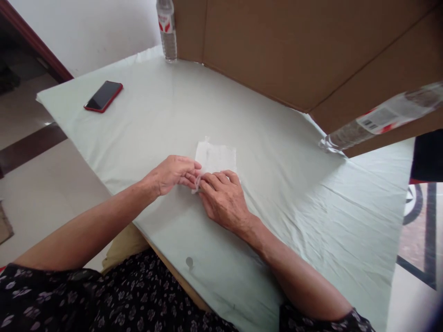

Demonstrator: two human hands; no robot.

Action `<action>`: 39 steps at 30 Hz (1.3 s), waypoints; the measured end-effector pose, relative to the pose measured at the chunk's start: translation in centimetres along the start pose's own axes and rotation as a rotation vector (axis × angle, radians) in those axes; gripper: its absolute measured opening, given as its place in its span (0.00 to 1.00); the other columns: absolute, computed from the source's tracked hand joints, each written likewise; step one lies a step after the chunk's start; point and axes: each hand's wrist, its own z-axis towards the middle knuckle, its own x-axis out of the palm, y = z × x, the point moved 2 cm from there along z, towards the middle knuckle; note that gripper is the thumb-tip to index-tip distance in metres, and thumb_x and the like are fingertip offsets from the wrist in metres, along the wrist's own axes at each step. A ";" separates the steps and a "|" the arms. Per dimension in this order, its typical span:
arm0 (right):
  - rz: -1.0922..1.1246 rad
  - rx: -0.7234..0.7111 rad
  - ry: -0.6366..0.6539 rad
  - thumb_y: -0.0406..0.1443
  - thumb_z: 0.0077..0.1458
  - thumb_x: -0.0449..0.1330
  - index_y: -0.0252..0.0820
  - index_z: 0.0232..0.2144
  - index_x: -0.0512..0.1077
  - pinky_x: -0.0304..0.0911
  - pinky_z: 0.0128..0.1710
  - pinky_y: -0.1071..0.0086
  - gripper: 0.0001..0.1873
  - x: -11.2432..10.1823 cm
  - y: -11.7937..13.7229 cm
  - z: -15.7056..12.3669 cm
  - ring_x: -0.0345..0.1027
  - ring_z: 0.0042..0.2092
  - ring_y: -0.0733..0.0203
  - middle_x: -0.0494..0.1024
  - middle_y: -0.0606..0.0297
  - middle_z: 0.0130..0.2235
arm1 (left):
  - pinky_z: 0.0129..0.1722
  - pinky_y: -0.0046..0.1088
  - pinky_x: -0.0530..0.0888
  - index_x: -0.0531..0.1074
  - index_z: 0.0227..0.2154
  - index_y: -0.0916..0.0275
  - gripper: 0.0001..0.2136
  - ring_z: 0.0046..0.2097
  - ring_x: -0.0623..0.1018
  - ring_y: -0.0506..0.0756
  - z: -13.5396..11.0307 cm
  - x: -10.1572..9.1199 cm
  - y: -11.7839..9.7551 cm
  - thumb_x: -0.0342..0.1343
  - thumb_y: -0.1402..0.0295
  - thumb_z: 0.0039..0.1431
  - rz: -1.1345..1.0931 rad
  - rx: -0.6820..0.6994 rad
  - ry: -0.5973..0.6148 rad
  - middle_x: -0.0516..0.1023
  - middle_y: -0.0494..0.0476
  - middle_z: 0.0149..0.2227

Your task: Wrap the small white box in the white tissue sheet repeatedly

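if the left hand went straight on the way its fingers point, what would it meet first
Most likely the near edge of the white packet, right at the left hand's fingertips, then the right hand; exact depth is hard to judge.

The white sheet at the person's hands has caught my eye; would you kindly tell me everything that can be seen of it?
The white sheet is small and roughly four-sided, with slight wrinkles and uneven edges. It looks thin, like plastic film or tissue; which is unclear. It lies mostly flat on the pale green tablecloth. The right hand covers part of its near edge, and a crumpled corner shows between that hand and the left hand.
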 end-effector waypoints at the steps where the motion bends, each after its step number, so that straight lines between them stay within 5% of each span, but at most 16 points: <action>1: 0.032 0.002 -0.008 0.28 0.60 0.54 0.40 0.37 0.73 0.56 0.50 0.59 0.08 -0.1 -0.1 0.0 0.68 0.41 0.55 0.82 0.60 0.41 | 0.33 0.31 0.79 0.76 0.35 0.69 0.11 0.29 0.79 0.51 -0.2 -0.1 0.0 0.55 0.78 0.48 0.009 -0.001 0.012 0.80 0.58 0.31; 5: 0.206 0.029 -0.038 0.25 0.56 0.54 0.41 0.36 0.73 0.60 0.53 0.60 0.10 -0.8 -1.1 0.0 0.72 0.38 0.58 0.83 0.62 0.38 | 0.37 0.32 0.79 0.76 0.41 0.67 0.15 0.30 0.79 0.50 -0.6 0.2 0.4 0.54 0.78 0.49 0.207 0.110 0.013 0.81 0.55 0.34; 11: 0.244 0.314 -0.200 0.34 0.62 0.57 0.44 0.36 0.73 0.63 0.47 0.59 0.04 -3.5 -3.9 -1.5 0.77 0.40 0.57 0.84 0.62 0.38 | 0.37 0.32 0.74 0.79 0.36 0.62 0.08 0.35 0.76 0.53 -0.8 1.6 1.7 0.55 0.71 0.59 0.882 0.613 -0.073 0.77 0.55 0.35; 13: 0.257 0.510 -0.111 0.39 0.61 0.58 0.44 0.37 0.73 0.64 0.42 0.60 0.06 -4.0 -5.1 -2.8 0.75 0.35 0.58 0.83 0.61 0.37 | 0.38 0.33 0.74 0.79 0.37 0.62 0.09 0.38 0.75 0.55 -0.8 1.7 2.3 0.53 0.71 0.62 1.030 0.762 -0.146 0.76 0.58 0.38; 18: 0.444 0.895 0.234 0.55 0.58 0.58 0.40 0.53 0.70 0.67 0.37 0.62 0.30 -3.2 -6.5 -5.5 0.74 0.32 0.56 0.82 0.59 0.37 | 0.41 0.34 0.74 0.77 0.40 0.64 0.10 0.42 0.74 0.57 -0.6 1.8 4.1 0.51 0.71 0.65 1.119 1.096 -0.329 0.74 0.64 0.43; 23: 0.467 0.944 0.253 0.57 0.56 0.58 0.35 0.65 0.59 0.67 0.43 0.59 0.44 -1.4 -5.8 -4.3 0.76 0.38 0.50 0.82 0.57 0.39 | 0.39 0.32 0.75 0.76 0.41 0.66 0.10 0.40 0.74 0.56 -0.5 2.6 5.0 0.49 0.73 0.66 1.098 1.168 -0.385 0.73 0.62 0.39; 33: 0.558 0.946 0.123 0.55 0.51 0.63 0.33 0.67 0.56 0.69 0.41 0.55 0.50 0.9 -6.2 -2.8 0.75 0.38 0.47 0.81 0.52 0.41 | 0.39 0.31 0.73 0.74 0.41 0.63 0.08 0.38 0.71 0.55 -0.9 3.3 5.4 0.50 0.72 0.65 1.113 1.069 -0.479 0.71 0.62 0.42; 39: 0.605 0.857 0.038 0.42 0.52 0.61 0.33 0.67 0.54 0.67 0.36 0.62 0.44 1.9 -4.9 -1.6 0.69 0.30 0.56 0.76 0.68 0.28 | 0.38 0.29 0.72 0.75 0.40 0.62 0.07 0.38 0.72 0.55 -0.7 3.3 5.2 0.52 0.73 0.64 1.127 1.120 -0.478 0.69 0.59 0.38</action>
